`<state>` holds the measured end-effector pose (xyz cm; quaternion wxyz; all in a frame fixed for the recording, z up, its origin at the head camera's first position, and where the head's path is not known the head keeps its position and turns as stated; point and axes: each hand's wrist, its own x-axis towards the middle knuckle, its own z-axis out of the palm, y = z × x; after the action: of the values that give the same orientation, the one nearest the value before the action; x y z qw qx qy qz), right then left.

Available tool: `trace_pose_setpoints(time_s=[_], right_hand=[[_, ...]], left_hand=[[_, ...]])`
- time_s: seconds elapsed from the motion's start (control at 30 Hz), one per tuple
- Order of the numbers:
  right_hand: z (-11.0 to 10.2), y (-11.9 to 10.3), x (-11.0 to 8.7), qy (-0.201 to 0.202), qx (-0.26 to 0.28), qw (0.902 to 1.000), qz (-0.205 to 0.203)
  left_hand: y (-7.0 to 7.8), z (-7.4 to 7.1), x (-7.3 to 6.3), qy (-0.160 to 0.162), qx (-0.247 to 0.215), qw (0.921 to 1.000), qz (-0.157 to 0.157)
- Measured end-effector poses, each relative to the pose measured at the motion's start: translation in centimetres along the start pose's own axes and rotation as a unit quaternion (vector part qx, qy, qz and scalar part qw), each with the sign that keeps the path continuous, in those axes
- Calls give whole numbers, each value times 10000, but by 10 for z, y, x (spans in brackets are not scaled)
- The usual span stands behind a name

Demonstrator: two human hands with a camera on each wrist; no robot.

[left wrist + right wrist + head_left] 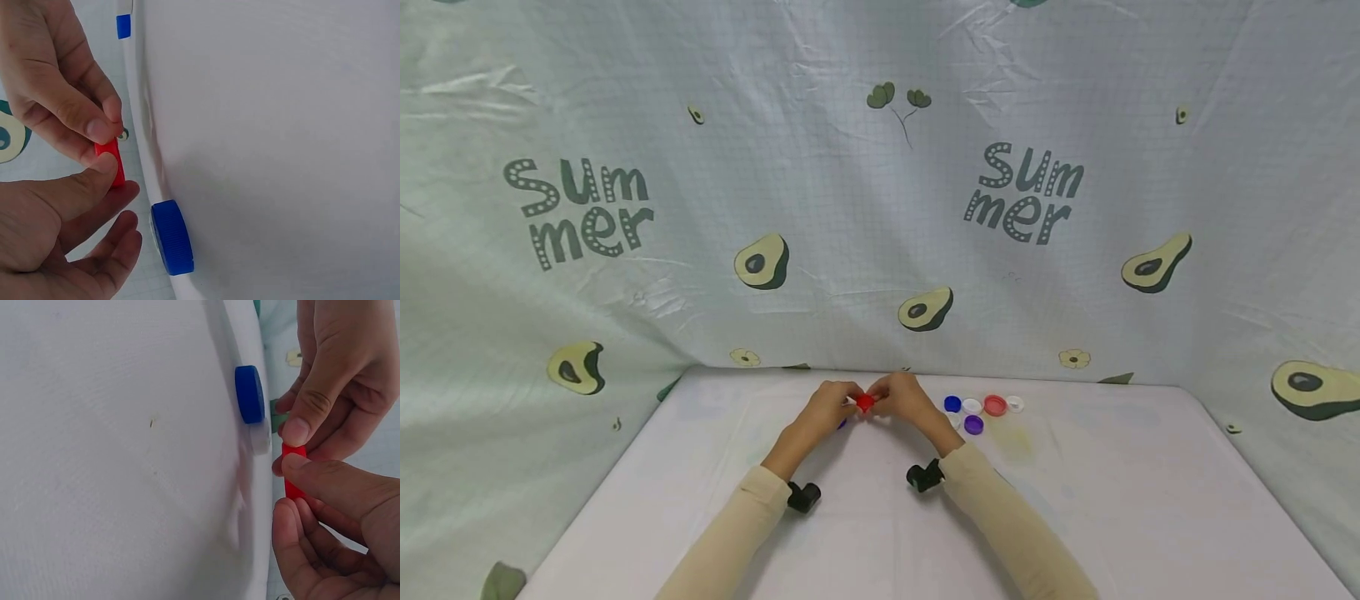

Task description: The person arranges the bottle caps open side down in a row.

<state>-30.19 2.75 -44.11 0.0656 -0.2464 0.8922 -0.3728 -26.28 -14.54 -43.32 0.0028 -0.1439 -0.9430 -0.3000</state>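
Both hands meet near the back of the white table, with a small red plastic cap (865, 403) between them. My left hand (831, 405) pinches it between thumb and fingers. On its other side, my right hand (901, 395) pinches it too. The red cap (111, 159) is held up edge-on in the left wrist view, and fingers hide much of it. A ridged blue cap (173, 237) stands out on the table near my left hand. Beside the blue cap (249, 394) in the right wrist view is a white cap (260, 438), partly hidden.
Right of my right hand lies a group of loose caps: a blue cap (952, 404), a red ring-like cap (996, 406), a purple cap (973, 425) and several white ones. A printed cloth (850, 192) hangs behind the table's back edge.
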Motion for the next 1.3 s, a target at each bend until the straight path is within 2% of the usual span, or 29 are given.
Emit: trace_pose_setpoints(time_s=[0.23, 0.43, 0.53, 0.77, 1.0, 1.3], right_hand=[[-7, 3, -5, -15, -111, 9999, -109], [-13, 3, -17, 42, -114, 9999, -1], [-14, 5, -25, 15, 56, 10000, 55], [-21, 16, -34, 425, 401, 9979, 294], [-30, 11, -35, 377, 396, 9984, 136], [-39, 8, -42, 438, 472, 9979, 97]], left_hand=[[5, -4, 2, -234, -132, 9995, 181], [8, 3, 4, -291, -187, 9990, 279], [10, 7, 2, -251, -290, 9989, 287], [16, 13, 7, -54, -503, 9952, 838], [19, 10, 7, 276, -942, 9928, 691], [22, 10, 6, 342, -1245, 9899, 584]])
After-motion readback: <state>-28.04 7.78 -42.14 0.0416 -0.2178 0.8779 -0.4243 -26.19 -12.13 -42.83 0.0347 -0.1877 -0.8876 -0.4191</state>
